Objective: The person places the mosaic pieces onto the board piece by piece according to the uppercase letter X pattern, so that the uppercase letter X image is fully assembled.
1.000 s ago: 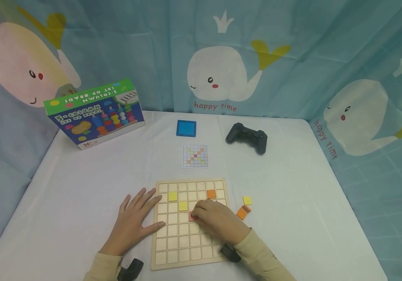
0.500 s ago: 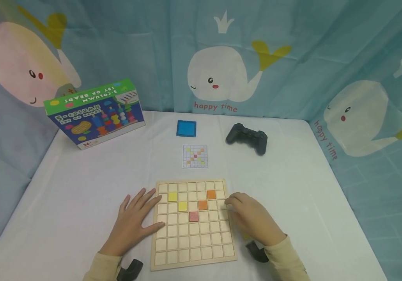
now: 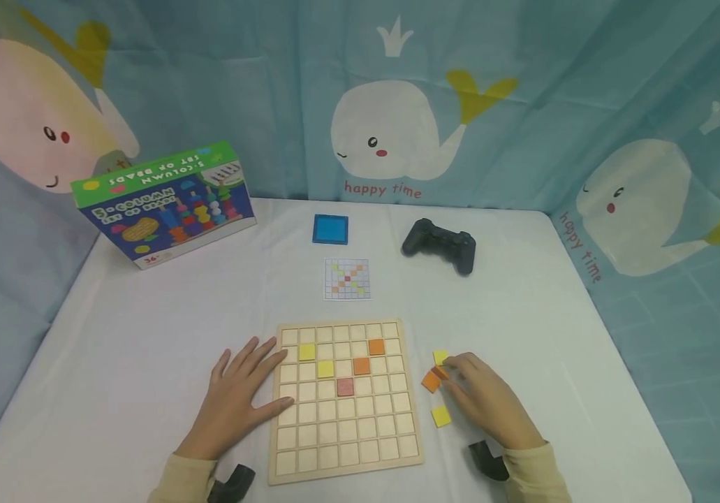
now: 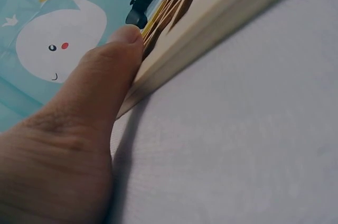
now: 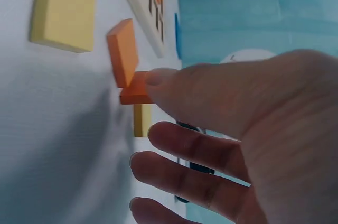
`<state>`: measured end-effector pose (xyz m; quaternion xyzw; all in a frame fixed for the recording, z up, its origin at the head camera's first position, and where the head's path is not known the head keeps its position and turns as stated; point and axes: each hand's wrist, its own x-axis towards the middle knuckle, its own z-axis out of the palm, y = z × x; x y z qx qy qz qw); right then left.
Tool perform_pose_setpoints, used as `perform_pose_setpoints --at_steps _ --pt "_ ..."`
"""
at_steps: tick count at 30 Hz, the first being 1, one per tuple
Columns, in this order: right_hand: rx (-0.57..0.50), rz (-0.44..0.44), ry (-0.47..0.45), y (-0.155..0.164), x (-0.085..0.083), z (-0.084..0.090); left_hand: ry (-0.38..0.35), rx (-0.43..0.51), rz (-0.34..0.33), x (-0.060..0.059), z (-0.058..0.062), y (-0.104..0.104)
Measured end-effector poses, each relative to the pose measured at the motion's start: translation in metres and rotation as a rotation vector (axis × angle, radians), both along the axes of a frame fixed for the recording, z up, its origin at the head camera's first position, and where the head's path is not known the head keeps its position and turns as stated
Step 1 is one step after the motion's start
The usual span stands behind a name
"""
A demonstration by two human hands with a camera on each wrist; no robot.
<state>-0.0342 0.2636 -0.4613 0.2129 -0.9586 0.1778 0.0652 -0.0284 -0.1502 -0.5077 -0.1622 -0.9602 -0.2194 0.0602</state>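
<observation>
A wooden grid board point(image 3: 328, 434) lies on the table, with yellow tiles point(image 3: 306, 352), orange tiles point(image 3: 376, 347) and a red tile point(image 3: 345, 387) in its squares. My left hand point(image 3: 243, 391) rests at its left edge with fingers spread; the thumb point(image 4: 119, 55) touches the rim in the left wrist view. Right of the board, my right hand point(image 3: 488, 402) is over loose tiles, its fingers loosely bent. In the right wrist view, its thumb appears to touch an orange tile point(image 5: 138, 87) that meets another orange tile point(image 5: 122, 52). Loose yellow tiles point(image 3: 441, 416) lie on either side of that pair.
Behind the board is a printed card point(image 3: 347, 279) with a coloured grid pattern, and past it a small blue tray-like square point(image 3: 331, 229). A black game controller point(image 3: 439, 246) lies at the back right. A bead-set box point(image 3: 165, 206) stands at the back left.
My right hand has left the red tile on the board and moved right to the loose tiles. An orange tile it covered on the board now shows. The left hand stays put.
</observation>
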Motion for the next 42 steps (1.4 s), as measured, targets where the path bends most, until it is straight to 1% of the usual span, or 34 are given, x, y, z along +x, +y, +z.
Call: perform_pose_setpoints --at_steps 6,13,18,22,25,29,34,39,42 --pt "-0.019 -0.021 0.002 -0.002 0.001 -0.004 0.014 0.003 0.003 0.0 0.0 0.0" --pt "-0.033 0.022 0.066 -0.003 -0.002 -0.004 0.013 -0.001 0.006 0.001 -0.003 -0.002" --pt "-0.057 0.035 0.109 -0.009 -0.006 0.001 0.015 0.004 0.005 0.001 -0.005 -0.002" --pt "-0.083 0.073 0.135 -0.02 -0.008 0.01 0.018 0.005 0.0 0.0 -0.005 -0.002" --pt "-0.119 0.138 0.12 -0.033 -0.011 0.015 0.015 0.003 0.0 0.0 -0.005 -0.002" --pt "-0.167 0.231 0.087 -0.051 -0.017 0.017 0.008 -0.002 0.004 0.001 -0.005 -0.002" --pt "-0.188 0.282 0.046 -0.077 -0.018 0.018 0.007 -0.004 0.002 0.002 -0.005 -0.002" --pt "-0.243 0.363 0.009 -0.098 -0.015 0.014 0.005 -0.001 -0.004 0.0 -0.004 -0.002" --pt "-0.251 0.396 -0.039 -0.11 -0.013 0.011 0.002 -0.003 0.0 0.0 -0.005 -0.003"
